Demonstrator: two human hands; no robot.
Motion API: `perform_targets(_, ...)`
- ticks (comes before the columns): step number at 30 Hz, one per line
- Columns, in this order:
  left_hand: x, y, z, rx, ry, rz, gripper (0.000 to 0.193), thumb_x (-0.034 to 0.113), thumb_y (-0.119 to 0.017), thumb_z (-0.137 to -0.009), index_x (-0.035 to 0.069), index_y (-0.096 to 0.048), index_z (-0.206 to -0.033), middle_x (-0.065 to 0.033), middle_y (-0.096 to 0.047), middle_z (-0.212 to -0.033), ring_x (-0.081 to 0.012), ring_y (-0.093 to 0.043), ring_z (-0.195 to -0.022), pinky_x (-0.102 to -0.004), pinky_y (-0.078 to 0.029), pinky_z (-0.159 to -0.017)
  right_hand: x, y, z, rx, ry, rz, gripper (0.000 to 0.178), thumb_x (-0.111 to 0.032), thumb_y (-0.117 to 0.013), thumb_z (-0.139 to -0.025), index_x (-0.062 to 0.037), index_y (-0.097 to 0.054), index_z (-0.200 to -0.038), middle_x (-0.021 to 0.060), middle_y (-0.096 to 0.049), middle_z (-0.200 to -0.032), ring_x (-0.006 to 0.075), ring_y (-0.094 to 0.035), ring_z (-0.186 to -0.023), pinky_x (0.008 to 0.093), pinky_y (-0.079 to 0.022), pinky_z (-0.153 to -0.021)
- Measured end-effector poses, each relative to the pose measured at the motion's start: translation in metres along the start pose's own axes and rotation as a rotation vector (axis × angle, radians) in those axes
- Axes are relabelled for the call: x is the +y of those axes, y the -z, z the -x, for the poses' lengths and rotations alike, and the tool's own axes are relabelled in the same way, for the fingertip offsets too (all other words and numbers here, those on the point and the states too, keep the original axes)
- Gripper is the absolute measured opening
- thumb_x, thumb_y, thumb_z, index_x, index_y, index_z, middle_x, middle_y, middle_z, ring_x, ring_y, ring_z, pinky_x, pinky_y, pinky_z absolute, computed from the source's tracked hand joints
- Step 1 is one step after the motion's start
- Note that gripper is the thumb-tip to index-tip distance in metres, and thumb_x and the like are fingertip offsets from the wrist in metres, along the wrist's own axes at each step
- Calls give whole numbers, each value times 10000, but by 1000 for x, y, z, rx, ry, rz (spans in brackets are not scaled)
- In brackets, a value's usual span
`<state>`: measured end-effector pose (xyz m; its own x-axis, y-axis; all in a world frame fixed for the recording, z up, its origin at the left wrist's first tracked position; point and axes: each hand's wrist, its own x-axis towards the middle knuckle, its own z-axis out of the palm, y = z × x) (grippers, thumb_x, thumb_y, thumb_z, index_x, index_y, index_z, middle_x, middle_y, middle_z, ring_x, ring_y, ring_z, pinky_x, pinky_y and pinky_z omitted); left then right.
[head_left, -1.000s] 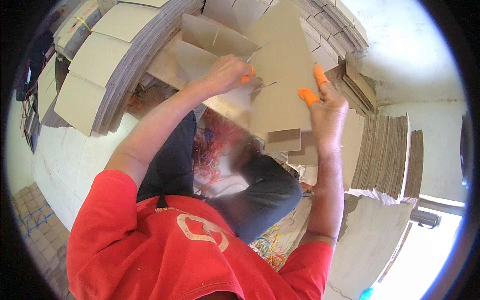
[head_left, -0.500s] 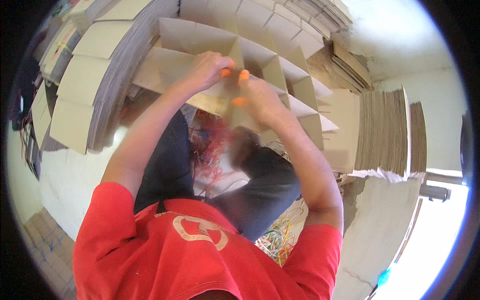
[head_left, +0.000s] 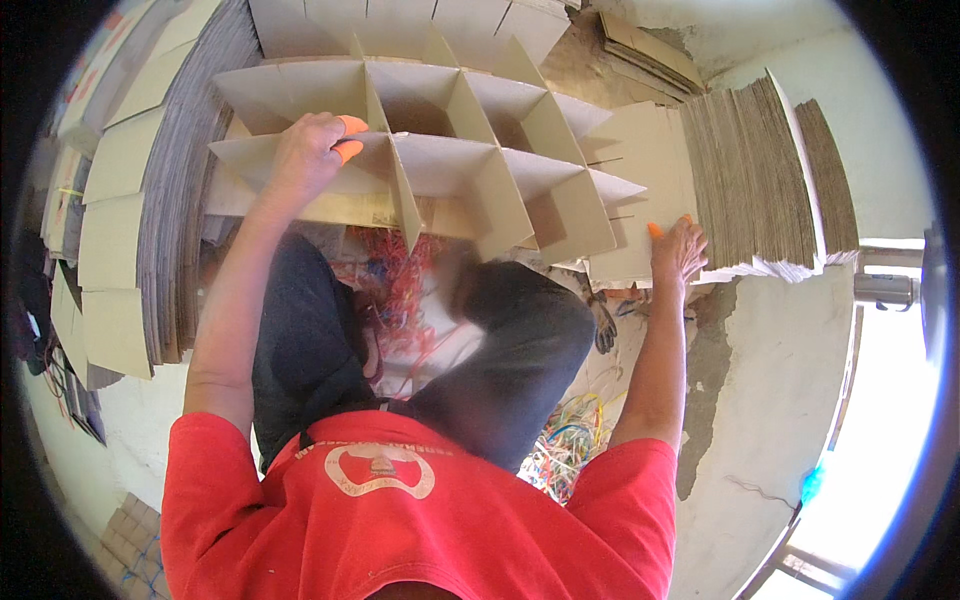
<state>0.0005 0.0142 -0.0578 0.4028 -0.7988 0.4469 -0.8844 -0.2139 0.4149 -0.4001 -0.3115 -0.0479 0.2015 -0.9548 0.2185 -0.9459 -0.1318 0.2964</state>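
A cardboard divider grid [head_left: 450,165], made of interlocked slotted strips, stands upright in front of me, its cells opening upward. My left hand [head_left: 310,155] is closed on the top edge of the grid's near long strip, left of the middle. Orange covers sit on its thumb and a fingertip. Over to the right, my right hand [head_left: 680,250] rests at the near edge of a pale slotted cardboard sheet [head_left: 640,170], thumb and fingers apart. Its thumb also wears an orange cover. What lies under the right fingers is partly hidden.
Tall stacks of cardboard strips rise on the left [head_left: 170,190] and right [head_left: 750,175]. More slotted sheets [head_left: 410,25] lie behind the grid, and flat boards [head_left: 652,55] at the far right. Tangled coloured straps [head_left: 570,445] lie by my legs, with red strands [head_left: 400,290] below the grid.
Both hands were together over the grid's middle. My left hand has moved left along it, while my right hand has left it and gone right to the slotted sheet. The view has shifted too.
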Motion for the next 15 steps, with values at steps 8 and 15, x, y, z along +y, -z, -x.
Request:
perform_targets(8, 3, 5, -4, -16, 13, 12, 240, 102, -743, -742, 61, -697, -975, -126, -664, -842, -301, -625, -790, -393, -491, -714, 40, -19, -32, 67, 50, -448, 424, -201, -807, -700, -41, -576, -1018, 192, -658, -1007, 392, -618, -961, 501, -478, -781)
perform_targets(15, 4, 8, -3, -75, 81, 47, 273, 139, -742, -754, 80, -696, -1016, -122, -666, -895, -302, -619, -859, -393, -483, -750, 44, -12, -30, 100, -51, -400, 472, -337, -827, -668, -56, -611, -980, 216, -662, -903, 395, -630, -859, 483, -465, -737)
